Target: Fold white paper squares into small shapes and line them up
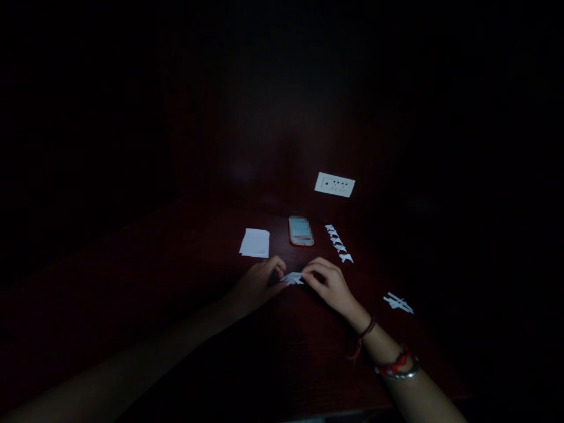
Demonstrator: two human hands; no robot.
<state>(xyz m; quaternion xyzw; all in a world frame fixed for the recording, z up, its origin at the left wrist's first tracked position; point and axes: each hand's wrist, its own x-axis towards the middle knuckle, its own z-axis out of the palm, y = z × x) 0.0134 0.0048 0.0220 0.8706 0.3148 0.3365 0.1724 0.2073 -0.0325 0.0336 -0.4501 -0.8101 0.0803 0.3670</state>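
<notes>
A small piece of folded white paper [292, 278] is held between both hands, just above or on the dark reddish table [308, 346]. My left hand [261, 283] pinches its left end between thumb and fingers. At the right end, my right hand [331, 284] has thumb and fingertips closed on the paper. Beyond my left hand lies a stack of white paper sheets [255, 242]. A row of several small folded paper pieces [338, 242] runs along the table past my right hand.
A phone [301, 230] with a lit, blurred screen lies behind the hands. Loose paper strips [398, 303] rest to the right of my right wrist. On the back wall is a white socket panel [335, 185]. The surroundings are very dark.
</notes>
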